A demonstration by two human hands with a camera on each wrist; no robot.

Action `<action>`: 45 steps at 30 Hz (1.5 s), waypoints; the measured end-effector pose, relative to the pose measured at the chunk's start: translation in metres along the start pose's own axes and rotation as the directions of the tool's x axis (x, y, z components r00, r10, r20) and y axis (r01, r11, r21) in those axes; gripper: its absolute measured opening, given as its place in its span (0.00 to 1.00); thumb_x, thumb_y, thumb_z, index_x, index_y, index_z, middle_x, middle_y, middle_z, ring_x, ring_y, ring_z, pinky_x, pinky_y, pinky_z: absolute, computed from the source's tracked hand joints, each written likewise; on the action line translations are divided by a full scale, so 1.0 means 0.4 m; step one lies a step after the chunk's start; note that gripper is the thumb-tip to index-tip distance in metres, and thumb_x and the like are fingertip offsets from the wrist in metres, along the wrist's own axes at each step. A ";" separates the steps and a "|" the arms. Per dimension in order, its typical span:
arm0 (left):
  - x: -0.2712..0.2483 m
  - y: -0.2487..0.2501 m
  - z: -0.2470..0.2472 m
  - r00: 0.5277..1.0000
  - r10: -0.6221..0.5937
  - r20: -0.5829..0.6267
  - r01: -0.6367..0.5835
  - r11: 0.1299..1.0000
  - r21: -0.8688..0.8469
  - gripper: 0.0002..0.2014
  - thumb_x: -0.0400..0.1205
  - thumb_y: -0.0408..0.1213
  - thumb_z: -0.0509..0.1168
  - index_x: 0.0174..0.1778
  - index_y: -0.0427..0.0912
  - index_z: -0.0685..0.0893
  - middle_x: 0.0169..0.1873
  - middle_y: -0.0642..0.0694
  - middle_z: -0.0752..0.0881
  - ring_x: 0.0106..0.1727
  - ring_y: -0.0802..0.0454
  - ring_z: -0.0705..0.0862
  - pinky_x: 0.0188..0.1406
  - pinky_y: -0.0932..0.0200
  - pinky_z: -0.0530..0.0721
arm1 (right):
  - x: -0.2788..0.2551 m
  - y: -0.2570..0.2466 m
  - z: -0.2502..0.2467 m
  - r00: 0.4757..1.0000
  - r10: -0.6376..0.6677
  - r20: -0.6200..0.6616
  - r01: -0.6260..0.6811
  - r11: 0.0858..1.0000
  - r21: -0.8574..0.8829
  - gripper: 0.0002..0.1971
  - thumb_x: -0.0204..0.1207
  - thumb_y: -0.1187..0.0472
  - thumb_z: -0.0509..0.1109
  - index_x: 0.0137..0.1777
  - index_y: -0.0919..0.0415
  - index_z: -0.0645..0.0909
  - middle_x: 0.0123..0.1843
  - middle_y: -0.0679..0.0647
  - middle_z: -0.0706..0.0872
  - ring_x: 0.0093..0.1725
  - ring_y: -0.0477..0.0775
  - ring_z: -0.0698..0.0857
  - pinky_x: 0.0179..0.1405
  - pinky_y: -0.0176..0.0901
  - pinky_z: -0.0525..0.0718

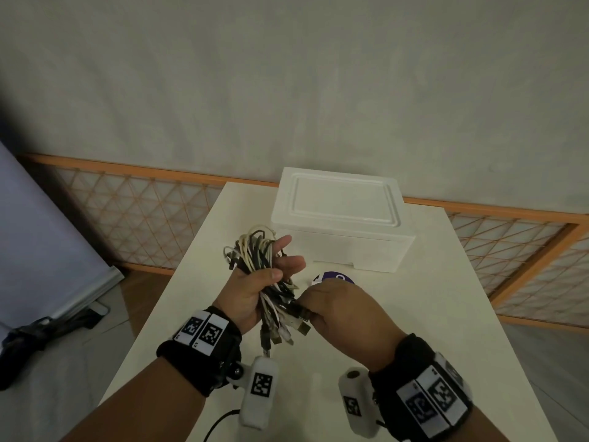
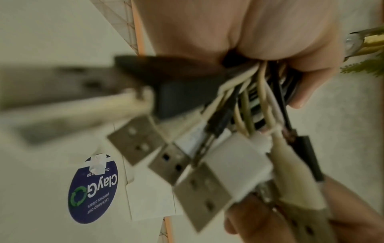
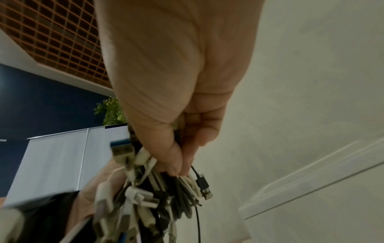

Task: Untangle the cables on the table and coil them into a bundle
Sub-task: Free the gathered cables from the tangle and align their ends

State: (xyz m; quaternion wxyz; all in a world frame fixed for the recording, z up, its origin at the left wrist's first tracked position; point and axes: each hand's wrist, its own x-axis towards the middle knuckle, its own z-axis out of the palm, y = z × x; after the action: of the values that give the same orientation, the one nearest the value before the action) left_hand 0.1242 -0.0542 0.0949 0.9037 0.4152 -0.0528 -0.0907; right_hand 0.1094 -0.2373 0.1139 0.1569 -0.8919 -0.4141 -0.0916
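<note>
A bundle of black, white and cream cables (image 1: pixel 258 260) stands upright above the table, folded into loops at the top. My left hand (image 1: pixel 255 282) grips its middle, thumb across the front, two fingers stretched out. Below it the plug ends (image 1: pixel 288 327) hang down; USB plugs (image 2: pixel 182 164) show close up in the left wrist view. My right hand (image 1: pixel 331 307) pinches the cables near those ends, thumb and fingers (image 3: pixel 176 161) closed on the strands. A thin black cable with a small plug (image 3: pixel 202 181) sticks out beside them.
A white foam box (image 1: pixel 342 218) with its lid on stands at the back of the white table (image 1: pixel 430 314). A round dark blue sticker (image 1: pixel 333 277) lies in front of it. A black cable (image 1: pixel 220 421) runs off the near edge. Lattice fencing lines the wall.
</note>
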 end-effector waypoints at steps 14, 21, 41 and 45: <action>-0.042 -0.019 0.054 0.999 -0.014 0.029 0.005 0.959 0.283 0.10 0.64 0.44 0.79 0.38 0.48 0.90 0.33 0.46 0.88 0.38 0.51 0.87 0.38 0.58 0.84 | 0.071 -0.029 -0.085 0.923 -0.329 -0.198 0.317 0.944 -0.087 0.29 0.54 0.46 0.82 0.54 0.60 0.83 0.56 0.54 0.85 0.57 0.55 0.79 0.58 0.47 0.72; -0.055 -0.036 0.083 0.979 -0.170 0.112 0.138 0.958 0.252 0.24 0.62 0.42 0.75 0.52 0.38 0.78 0.38 0.50 0.88 0.45 0.53 0.87 0.41 0.62 0.84 | 0.103 0.008 -0.071 0.974 -0.214 0.075 0.188 0.947 0.262 0.43 0.47 0.41 0.80 0.63 0.59 0.78 0.58 0.50 0.82 0.62 0.49 0.79 0.66 0.46 0.75; -0.088 0.016 0.092 0.943 -0.280 0.180 0.141 0.827 0.545 0.39 0.58 0.73 0.72 0.53 0.44 0.79 0.46 0.60 0.90 0.56 0.65 0.85 0.54 0.68 0.80 | 0.045 -0.034 -0.038 0.985 -0.137 -0.106 0.162 0.944 0.289 0.36 0.45 0.42 0.87 0.50 0.59 0.79 0.47 0.47 0.81 0.48 0.44 0.77 0.55 0.31 0.71; -0.089 0.014 0.103 0.946 -0.281 0.163 0.146 0.817 0.558 0.35 0.60 0.63 0.79 0.54 0.42 0.81 0.47 0.56 0.90 0.56 0.60 0.86 0.52 0.65 0.81 | 0.051 -0.029 -0.047 0.986 -0.140 -0.084 0.158 0.949 0.272 0.36 0.45 0.38 0.85 0.49 0.56 0.78 0.45 0.47 0.81 0.44 0.46 0.78 0.49 0.39 0.76</action>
State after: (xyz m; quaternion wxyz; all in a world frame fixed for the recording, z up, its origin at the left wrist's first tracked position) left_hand 0.0829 -0.0736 0.1254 0.7215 0.6412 -0.1368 -0.2227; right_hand 0.1130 -0.2226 0.1399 0.2864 -0.8237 -0.4840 -0.0726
